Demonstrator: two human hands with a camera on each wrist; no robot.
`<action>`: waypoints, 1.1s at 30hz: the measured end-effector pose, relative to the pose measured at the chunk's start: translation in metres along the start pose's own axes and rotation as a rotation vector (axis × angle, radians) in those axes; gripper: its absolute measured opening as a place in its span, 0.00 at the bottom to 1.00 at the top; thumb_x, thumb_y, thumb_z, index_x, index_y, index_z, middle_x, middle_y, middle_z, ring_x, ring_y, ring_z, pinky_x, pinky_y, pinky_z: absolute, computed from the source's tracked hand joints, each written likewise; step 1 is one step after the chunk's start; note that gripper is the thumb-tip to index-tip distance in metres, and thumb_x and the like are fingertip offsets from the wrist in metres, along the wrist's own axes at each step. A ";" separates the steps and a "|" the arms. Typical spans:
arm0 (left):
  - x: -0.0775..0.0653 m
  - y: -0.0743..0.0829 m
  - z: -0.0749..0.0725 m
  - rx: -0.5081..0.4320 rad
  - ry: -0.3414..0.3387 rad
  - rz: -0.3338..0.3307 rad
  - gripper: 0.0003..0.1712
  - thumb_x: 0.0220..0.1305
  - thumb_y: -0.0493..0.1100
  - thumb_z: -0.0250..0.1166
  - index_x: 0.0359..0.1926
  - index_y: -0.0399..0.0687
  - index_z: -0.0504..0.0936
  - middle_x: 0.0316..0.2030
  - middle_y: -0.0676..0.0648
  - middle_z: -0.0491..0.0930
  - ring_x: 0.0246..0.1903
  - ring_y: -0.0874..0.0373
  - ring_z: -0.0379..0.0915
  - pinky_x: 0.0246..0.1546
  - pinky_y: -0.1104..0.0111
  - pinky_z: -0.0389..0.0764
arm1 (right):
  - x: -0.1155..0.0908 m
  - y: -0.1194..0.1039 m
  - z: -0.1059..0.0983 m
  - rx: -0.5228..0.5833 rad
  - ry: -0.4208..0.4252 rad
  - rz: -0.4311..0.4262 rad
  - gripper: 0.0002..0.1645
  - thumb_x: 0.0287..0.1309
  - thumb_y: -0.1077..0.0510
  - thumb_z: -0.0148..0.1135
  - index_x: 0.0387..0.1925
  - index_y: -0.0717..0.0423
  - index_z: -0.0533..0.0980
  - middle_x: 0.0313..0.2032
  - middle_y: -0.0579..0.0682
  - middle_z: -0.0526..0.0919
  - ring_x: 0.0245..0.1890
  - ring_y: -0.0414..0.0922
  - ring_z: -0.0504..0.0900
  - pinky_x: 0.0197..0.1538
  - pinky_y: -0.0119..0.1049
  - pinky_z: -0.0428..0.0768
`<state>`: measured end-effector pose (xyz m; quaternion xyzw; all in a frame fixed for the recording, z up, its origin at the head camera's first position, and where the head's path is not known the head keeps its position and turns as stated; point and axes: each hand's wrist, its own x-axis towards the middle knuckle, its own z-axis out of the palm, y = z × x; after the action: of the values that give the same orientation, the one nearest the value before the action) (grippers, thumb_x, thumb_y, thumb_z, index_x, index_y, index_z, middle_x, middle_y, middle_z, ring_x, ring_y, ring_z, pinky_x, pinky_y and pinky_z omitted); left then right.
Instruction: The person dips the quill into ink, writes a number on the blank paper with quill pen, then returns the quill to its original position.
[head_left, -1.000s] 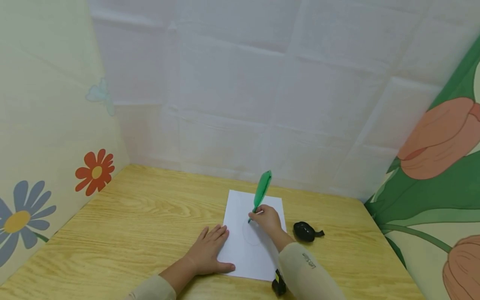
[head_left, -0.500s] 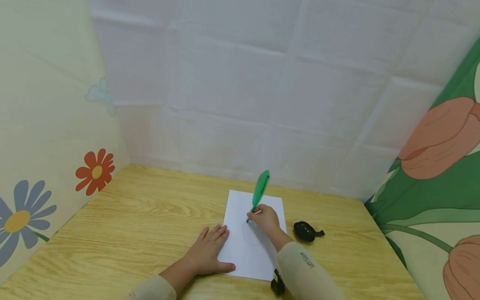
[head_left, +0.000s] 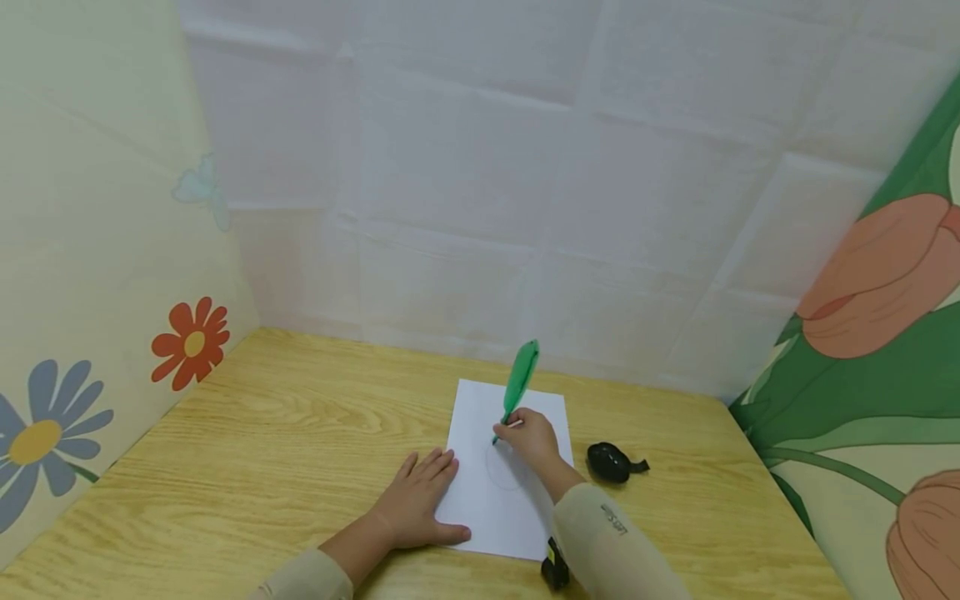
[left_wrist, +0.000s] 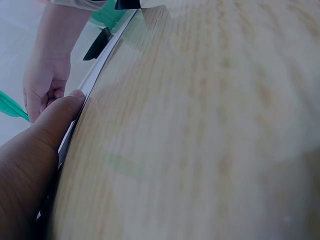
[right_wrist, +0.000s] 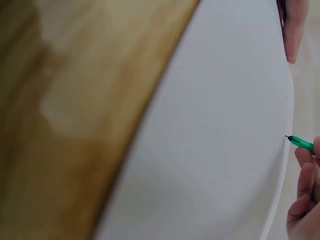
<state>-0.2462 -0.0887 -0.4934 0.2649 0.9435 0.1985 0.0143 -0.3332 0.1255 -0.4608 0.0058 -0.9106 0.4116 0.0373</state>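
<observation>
A sheet of white paper (head_left: 495,517) lies on the wooden table, bearing a faint round outline. My left hand (head_left: 416,504) rests flat along its left edge, fingers straight and thumb on the lower edge. In my right hand (head_left: 534,437) I hold a green pen (head_left: 521,375) with a broad, feather-shaped top, pinched between thumb and fingers low on the shaft. The tip is at the top left of the outline. In the right wrist view the pen's green barrel (right_wrist: 302,144) shows a fine black point. The left wrist view catches my left thumb (left_wrist: 70,107) at the paper's edge.
A rounded black object (head_left: 609,463) with a short tail lies on the table (head_left: 315,433) right of the paper. By the paper's lower right corner is a small black item (head_left: 555,571) with a yellow mark, beside my right sleeve. A pale cloth hangs behind.
My right hand and the pen have shifted slightly left along the outline's top during the first half second, then barely moved. My left hand has stayed in place.
</observation>
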 end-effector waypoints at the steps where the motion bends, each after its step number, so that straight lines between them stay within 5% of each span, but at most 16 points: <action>1: 0.000 0.000 -0.001 0.001 0.000 0.001 0.62 0.50 0.77 0.62 0.72 0.37 0.60 0.74 0.39 0.57 0.75 0.42 0.48 0.74 0.41 0.45 | 0.000 0.000 0.000 -0.001 0.000 0.000 0.14 0.54 0.53 0.71 0.30 0.59 0.79 0.26 0.50 0.85 0.24 0.38 0.76 0.26 0.30 0.72; 33: -0.001 -0.002 0.000 0.002 0.003 0.002 0.62 0.50 0.78 0.61 0.73 0.38 0.60 0.74 0.40 0.57 0.75 0.43 0.48 0.74 0.42 0.44 | -0.004 -0.008 0.001 -0.008 -0.021 0.054 0.14 0.55 0.52 0.71 0.32 0.58 0.79 0.27 0.49 0.85 0.26 0.39 0.77 0.28 0.30 0.72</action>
<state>-0.2467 -0.0904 -0.4944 0.2655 0.9434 0.1982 0.0123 -0.3292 0.1189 -0.4557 -0.0148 -0.9123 0.4088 0.0167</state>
